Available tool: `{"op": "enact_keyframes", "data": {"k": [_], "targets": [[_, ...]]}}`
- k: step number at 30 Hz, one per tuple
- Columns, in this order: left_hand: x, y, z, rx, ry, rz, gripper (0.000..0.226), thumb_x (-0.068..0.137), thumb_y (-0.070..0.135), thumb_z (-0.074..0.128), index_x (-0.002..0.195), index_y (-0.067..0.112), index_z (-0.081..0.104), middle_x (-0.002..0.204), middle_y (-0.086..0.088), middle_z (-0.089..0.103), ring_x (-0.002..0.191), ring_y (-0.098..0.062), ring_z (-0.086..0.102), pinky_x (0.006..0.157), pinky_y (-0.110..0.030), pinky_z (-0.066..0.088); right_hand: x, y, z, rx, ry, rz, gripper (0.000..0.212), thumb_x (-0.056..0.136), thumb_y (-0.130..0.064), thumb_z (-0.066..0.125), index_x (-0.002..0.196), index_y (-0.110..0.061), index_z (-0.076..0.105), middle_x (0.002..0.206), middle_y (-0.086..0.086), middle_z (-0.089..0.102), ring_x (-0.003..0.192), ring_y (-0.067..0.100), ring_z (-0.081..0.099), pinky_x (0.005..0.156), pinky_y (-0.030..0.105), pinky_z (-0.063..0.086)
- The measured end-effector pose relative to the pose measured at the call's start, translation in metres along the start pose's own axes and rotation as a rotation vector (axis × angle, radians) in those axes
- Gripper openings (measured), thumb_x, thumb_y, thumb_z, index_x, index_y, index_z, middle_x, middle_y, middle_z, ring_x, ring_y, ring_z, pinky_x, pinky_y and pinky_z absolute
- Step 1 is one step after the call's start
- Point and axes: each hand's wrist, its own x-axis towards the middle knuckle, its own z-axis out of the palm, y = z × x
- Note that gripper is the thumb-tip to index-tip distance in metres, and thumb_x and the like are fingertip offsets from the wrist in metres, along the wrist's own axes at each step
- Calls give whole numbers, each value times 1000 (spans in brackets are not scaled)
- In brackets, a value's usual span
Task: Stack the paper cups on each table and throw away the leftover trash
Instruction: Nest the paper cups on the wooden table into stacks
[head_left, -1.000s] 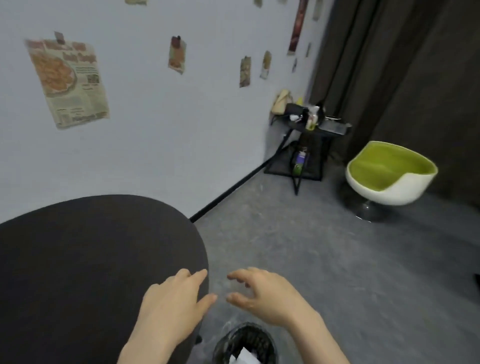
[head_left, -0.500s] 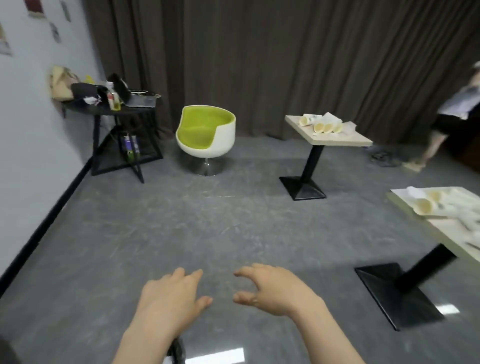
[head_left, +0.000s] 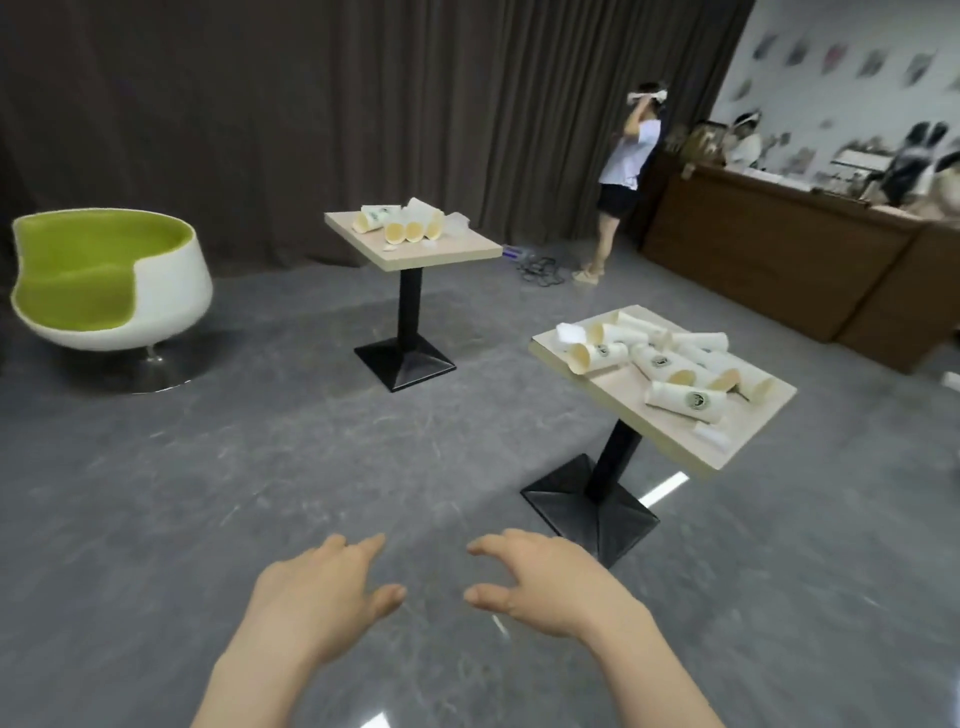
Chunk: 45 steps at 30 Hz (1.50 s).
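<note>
Grey polished floor (head_left: 260, 493) throughout, showing light reflections; a dark pleated curtain (head_left: 363, 104) covers the far side of the room. Near worktop (head_left: 675, 436), square with a light top on a black pedestal and base, stands at right: paper cups (head_left: 684, 401) lie on their sides across it, unstacked, some touching, with white scraps of trash (head_left: 712, 434) near its front edge. Far worktop (head_left: 441, 254), of the same build, stands before the curtain and carries a smaller cluster of tipped cups (head_left: 400, 228) plus crumpled white trash (head_left: 457, 224). A green-and-white tub chair (head_left: 104, 280) sits at left. A brown counter (head_left: 779, 260) runs along the right side; a person (head_left: 623, 176) stands at its end, others behind it, blurred. Both hands hover over the floor, well apart from either worktop: left hand (head_left: 322, 597) and right hand (head_left: 545, 587) palm down, fingers loosely spread, holding nothing.
</note>
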Motion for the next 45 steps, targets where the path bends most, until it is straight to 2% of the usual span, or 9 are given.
{"op": "enact_keyframes", "data": {"k": [7,10,17,22,26,31,37,41,45], "targets": [[97,76,-6,40,-74,119,66,92,67,35,150,41,18,152,3,32,138,-14,36,104,-30,35,7,109,-23,103,27,196,55,93,-56,46,143,-35,35,144,-5,42,129,19,44,102,31,34],[138,98,-10,69,-107,173,65,91,67,35,149,40,20,147,4,37,135,-15,40,102,-31,37,19,143,-23,154,26,256,56,92,-55,46,143,-36,35,146,-7,40,131,17,41,103,30,33],[251,128,-35,118,-164,277,64,92,65,36,148,37,24,148,2,38,136,-16,39,101,-32,38,78,209,-44,226,44,389,54,92,-57,46,142,-37,36,141,-9,45,126,14,46,98,28,35],[344,139,-63,189,-201,339,63,93,63,37,148,35,26,147,1,39,135,-18,40,102,-33,37,133,244,-68,265,74,485,52,93,-56,45,141,-37,37,142,-11,45,127,13,46,103,29,36],[411,151,-82,204,-193,385,60,93,61,39,146,33,30,144,0,40,133,-18,42,100,-33,37,179,268,-82,278,134,545,50,94,-54,43,140,-36,37,138,-11,44,126,11,44,101,28,35],[483,174,-90,155,-144,436,59,95,55,40,147,31,27,141,0,37,130,-20,42,96,-36,39,226,297,-82,295,163,555,53,95,-53,43,144,-35,32,149,-11,29,137,10,29,106,31,28],[564,218,-95,151,-162,459,57,95,53,42,145,29,30,142,-2,35,130,-22,41,98,-39,39,279,361,-96,265,166,537,58,94,-51,45,147,-35,26,154,-7,23,141,13,23,109,36,25],[617,247,-95,169,-153,412,56,95,52,42,145,28,32,145,-4,33,131,-24,40,99,-40,36,334,422,-111,190,228,442,66,91,-46,52,149,-35,22,154,-4,22,141,15,22,109,33,27],[662,274,-90,146,-178,334,58,94,53,42,146,29,31,143,-3,35,130,-23,41,101,-41,35,390,485,-124,26,231,303,82,88,-38,59,150,-38,7,159,-3,7,145,16,7,114,35,13]]}}
